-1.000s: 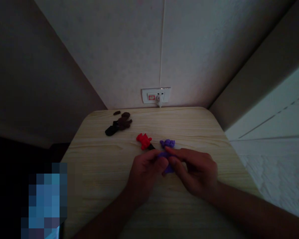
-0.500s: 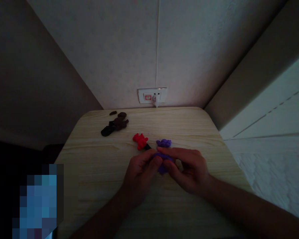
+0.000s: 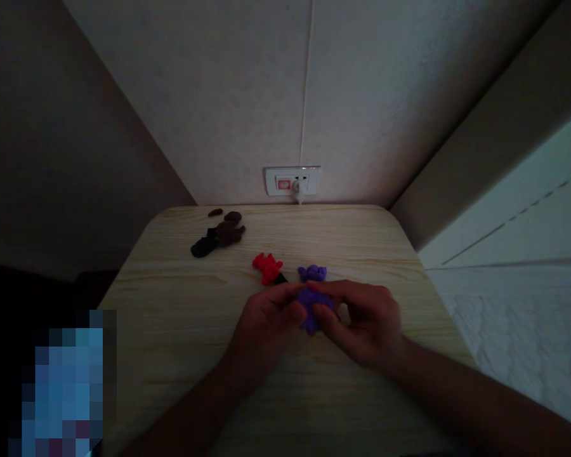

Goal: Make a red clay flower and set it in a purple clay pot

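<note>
Between my two hands is a lump of purple modelling clay (image 3: 314,306), partly covered by fingers. My left hand (image 3: 269,324) is closed on its left side, the thumb pressed to the front. My right hand (image 3: 366,320) pinches the right side between thumb and fingers. Just beyond my fingertips lies a second purple clay piece (image 3: 313,273) with a knobbly shape. To its left rests a small red bear-shaped figure (image 3: 267,268), with a black piece (image 3: 280,279) touching its lower right.
On the light wooden table (image 3: 181,330), dark brown clay-like pieces (image 3: 229,233) and a black oval piece (image 3: 203,247) lie at the back left. A wall socket (image 3: 292,182) with a plug sits behind the table. A blurred-out blue patch (image 3: 71,381) is at lower left.
My thumbs have shifted apart a little, and more of the purple clay's front face shows. The other pieces keep their places; the view has moved slightly.
</note>
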The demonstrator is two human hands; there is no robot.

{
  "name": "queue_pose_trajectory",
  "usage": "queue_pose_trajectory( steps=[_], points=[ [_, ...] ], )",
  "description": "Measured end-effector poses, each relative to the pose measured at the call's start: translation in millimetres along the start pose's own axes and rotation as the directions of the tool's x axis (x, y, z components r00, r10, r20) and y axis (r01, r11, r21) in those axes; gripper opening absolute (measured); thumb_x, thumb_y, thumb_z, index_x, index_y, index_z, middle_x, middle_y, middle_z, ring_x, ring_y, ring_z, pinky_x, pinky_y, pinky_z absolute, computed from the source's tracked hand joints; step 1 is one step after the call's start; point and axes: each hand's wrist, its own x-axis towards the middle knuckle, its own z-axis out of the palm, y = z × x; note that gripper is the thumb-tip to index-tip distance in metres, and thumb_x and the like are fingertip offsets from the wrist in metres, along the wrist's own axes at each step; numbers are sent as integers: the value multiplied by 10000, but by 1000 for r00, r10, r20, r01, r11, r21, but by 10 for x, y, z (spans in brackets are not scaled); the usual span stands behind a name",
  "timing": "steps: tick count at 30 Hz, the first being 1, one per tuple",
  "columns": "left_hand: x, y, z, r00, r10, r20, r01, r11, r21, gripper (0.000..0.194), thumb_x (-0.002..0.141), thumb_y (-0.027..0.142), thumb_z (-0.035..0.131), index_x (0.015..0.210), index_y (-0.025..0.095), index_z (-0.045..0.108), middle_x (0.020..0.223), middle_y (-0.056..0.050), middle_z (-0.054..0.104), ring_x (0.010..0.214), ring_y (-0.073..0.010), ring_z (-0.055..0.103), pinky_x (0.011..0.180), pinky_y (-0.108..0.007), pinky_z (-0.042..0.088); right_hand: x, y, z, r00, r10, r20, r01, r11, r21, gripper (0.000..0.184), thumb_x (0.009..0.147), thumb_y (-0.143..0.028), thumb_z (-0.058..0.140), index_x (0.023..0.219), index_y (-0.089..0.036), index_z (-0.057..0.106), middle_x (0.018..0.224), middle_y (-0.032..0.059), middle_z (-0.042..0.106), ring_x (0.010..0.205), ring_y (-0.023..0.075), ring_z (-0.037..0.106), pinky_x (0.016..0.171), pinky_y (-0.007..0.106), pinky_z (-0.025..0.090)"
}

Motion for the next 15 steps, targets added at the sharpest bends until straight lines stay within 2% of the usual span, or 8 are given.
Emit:
queue_pose_trajectory(
  steps=[4, 7, 10, 15],
  points=[
    [14, 33, 43, 999, 19, -48, -17, 999, 31, 375, 699, 402, 923, 986, 188, 810, 857, -58, 794, 794, -178, 720, 743, -243, 561, -92, 8, 46, 990, 94, -101, -90, 995, 39, 186, 884, -196, 749, 1064, -168, 712, 608, -34, 656, 494, 103, 625, 510, 209, 524],
    [13, 77, 73, 996, 33, -80, -20, 987, 158, 231, 775, 336, 871, 948, 191, 818, 865, -58, 800, 848, -199, 736, 777, -262, 574, -120, -7, 72, 987, 109, -116, -104, 993, 53, 88, 904, -166, 721, 987, -172, 693, 608, -32, 662, 476, 95, 628, 471, 190, 501],
    [2, 108, 68, 994, 51, -93, -25, 964, 263, 147, 868, 324, 783, 904, 188, 827, 815, -47, 786, 809, -182, 721, 759, -248, 567, -92, -17, 57, 994, 81, -80, -78, 996, 35, 84, 898, -153, 722, 972, -180, 693, 647, -20, 694, 524, 107, 663, 507, 193, 533],
    [-17, 144, 48, 987, 131, -94, -92, 935, 342, 166, 863, 316, 780, 803, 166, 819, 731, -30, 723, 708, -142, 655, 677, -209, 534, -6, -26, -4, 998, -50, 35, 51, 998, -42, 208, 890, -141, 703, 1095, -166, 729, 779, 31, 782, 630, 137, 723, 610, 220, 590]
  ],
)
